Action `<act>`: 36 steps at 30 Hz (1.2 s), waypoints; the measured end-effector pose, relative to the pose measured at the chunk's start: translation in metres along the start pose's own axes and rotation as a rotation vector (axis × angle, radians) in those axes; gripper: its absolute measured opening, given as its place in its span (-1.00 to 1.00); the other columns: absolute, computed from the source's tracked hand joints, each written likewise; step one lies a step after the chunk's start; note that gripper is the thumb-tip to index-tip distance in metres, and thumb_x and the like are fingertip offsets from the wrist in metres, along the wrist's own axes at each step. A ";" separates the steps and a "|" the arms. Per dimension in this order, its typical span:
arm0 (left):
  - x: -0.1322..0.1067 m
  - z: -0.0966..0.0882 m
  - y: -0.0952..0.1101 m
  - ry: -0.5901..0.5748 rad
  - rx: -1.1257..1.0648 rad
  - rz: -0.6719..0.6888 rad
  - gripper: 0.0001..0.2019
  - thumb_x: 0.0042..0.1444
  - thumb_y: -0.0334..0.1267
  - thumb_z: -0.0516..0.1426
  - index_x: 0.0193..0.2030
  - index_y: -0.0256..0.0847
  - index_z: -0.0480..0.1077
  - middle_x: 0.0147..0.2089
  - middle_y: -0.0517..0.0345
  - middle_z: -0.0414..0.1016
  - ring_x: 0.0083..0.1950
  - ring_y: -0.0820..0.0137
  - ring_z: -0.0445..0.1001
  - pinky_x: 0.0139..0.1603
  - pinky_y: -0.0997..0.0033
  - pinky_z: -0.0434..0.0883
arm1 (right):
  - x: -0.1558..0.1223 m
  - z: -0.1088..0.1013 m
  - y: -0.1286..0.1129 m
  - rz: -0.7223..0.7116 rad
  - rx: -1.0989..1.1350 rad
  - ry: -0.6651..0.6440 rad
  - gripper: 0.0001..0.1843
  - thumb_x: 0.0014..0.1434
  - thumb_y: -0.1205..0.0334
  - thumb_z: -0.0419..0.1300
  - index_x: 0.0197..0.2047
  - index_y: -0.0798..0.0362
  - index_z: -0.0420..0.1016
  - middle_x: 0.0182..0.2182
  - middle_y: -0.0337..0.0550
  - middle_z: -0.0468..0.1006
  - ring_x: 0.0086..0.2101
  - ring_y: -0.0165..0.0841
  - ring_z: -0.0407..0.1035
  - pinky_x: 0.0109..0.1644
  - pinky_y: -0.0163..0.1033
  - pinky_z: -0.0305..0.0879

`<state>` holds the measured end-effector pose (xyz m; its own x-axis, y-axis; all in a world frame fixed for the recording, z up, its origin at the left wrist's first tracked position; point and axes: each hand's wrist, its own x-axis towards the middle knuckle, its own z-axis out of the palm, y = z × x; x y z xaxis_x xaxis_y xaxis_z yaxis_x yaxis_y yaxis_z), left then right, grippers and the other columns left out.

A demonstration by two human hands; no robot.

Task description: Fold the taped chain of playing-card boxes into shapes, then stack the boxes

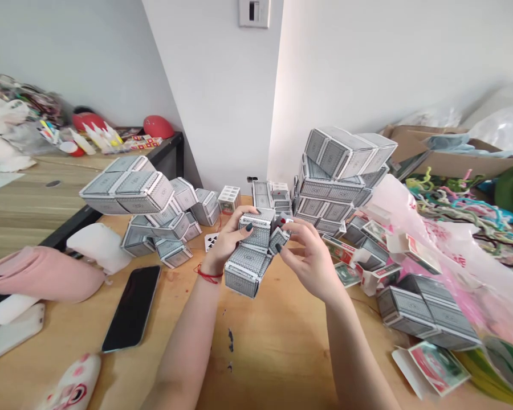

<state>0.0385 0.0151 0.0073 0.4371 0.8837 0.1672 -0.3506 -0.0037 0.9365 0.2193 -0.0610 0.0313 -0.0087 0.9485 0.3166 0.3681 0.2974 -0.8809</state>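
Observation:
Above the middle of the table, my left hand [233,239] grips a block structure folded from grey patterned playing cards [248,263], thumb on its near face. My right hand [308,256] pinches a small folded playing card [277,239] against the structure's right side. A red mark shows near the fingertips there. Behind my hands stand more card blocks [262,195], partly hidden. A single card with black pips [211,242] lies beside my left wrist.
Stacked card blocks stand at left [128,185] and right [337,182]. A phone [131,307] and pink pouch [43,274] lie left. Opened card boxes [438,367], another block [427,313] and a plastic bag [397,205] crowd the right.

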 end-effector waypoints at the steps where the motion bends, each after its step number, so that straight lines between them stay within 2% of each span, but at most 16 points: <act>1: 0.001 0.000 0.000 0.001 -0.001 0.000 -0.68 0.06 -0.15 0.20 -0.04 -0.06 0.29 -0.23 0.20 0.34 -0.34 0.43 0.34 -0.38 0.51 0.29 | 0.000 0.002 -0.001 -0.020 -0.036 0.011 -0.70 0.10 0.30 0.12 -0.07 -0.08 0.38 0.09 -0.05 0.24 -0.02 -0.28 0.33 -0.15 -0.19 0.49; 4: 0.001 -0.001 -0.001 0.000 0.014 0.012 -0.64 0.02 -0.11 0.22 -0.05 -0.06 0.29 -0.20 0.17 0.35 -0.30 0.39 0.36 -0.35 0.49 0.31 | -0.002 0.009 -0.004 -0.086 -0.137 0.083 -0.74 0.07 0.37 0.10 -0.15 -0.05 0.39 0.14 -0.01 0.15 0.11 -0.19 0.21 -0.03 -0.06 0.42; 7: 0.000 -0.002 -0.002 0.009 0.026 0.028 -0.61 -0.01 -0.08 0.24 -0.05 -0.06 0.30 -0.15 0.15 0.37 -0.30 0.38 0.37 -0.35 0.48 0.33 | -0.004 0.013 -0.007 -0.139 -0.234 0.176 -0.88 0.09 0.35 0.13 -0.28 -0.03 0.39 0.12 -0.01 0.20 0.02 -0.18 0.29 0.03 0.03 0.34; 9: -0.001 -0.004 -0.005 0.017 0.015 0.034 -0.60 0.00 -0.06 0.23 -0.03 -0.07 0.30 -0.13 0.12 0.37 -0.30 0.38 0.38 -0.36 0.47 0.34 | -0.005 0.013 -0.011 -0.163 -0.266 0.189 -0.95 0.11 0.33 0.14 -0.36 -0.01 0.37 0.07 -0.02 0.27 -0.03 -0.21 0.33 0.02 0.00 0.33; 11: -0.001 -0.007 -0.007 0.023 -0.002 0.044 -0.61 0.00 -0.07 0.23 -0.04 -0.07 0.30 -0.15 0.13 0.37 -0.31 0.39 0.39 -0.38 0.48 0.34 | -0.007 0.011 -0.014 -0.166 -0.262 0.167 -0.93 0.12 0.33 0.13 -0.39 -0.01 0.35 0.02 -0.04 0.34 -0.03 -0.23 0.34 -0.01 -0.07 0.34; 18: 0.003 -0.013 -0.009 0.081 -0.012 0.046 -0.58 -0.05 -0.05 0.26 -0.06 -0.09 0.31 -0.21 0.16 0.38 -0.32 0.39 0.40 -0.35 0.48 0.34 | -0.008 0.011 -0.017 -0.132 -0.171 0.130 -0.92 0.17 0.31 0.09 -0.36 -0.01 0.37 -0.02 -0.03 0.41 -0.02 -0.25 0.35 -0.06 -0.13 0.40; 30: 0.006 -0.013 -0.013 0.014 -0.151 0.018 -0.64 0.02 -0.19 0.24 -0.04 -0.12 0.30 -0.20 0.18 0.40 -0.31 0.44 0.43 -0.32 0.54 0.34 | -0.008 0.012 -0.014 -0.106 -0.162 0.091 -0.91 0.20 0.31 0.07 -0.32 -0.01 0.38 0.01 -0.03 0.39 0.01 -0.24 0.32 0.01 -0.07 0.39; 36: 0.007 -0.016 -0.017 0.018 -0.203 0.015 -0.69 0.05 -0.23 0.23 -0.06 -0.12 0.32 -0.19 0.18 0.40 -0.30 0.44 0.43 -0.29 0.52 0.35 | -0.007 0.013 -0.013 -0.085 -0.165 0.101 -0.91 0.19 0.33 0.06 -0.33 -0.01 0.36 0.01 -0.03 0.39 0.00 -0.25 0.33 0.00 -0.10 0.39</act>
<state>0.0344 0.0285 -0.0119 0.4162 0.8926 0.1735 -0.5173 0.0755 0.8525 0.2027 -0.0704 0.0360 0.0442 0.9027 0.4280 0.5175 0.3458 -0.7827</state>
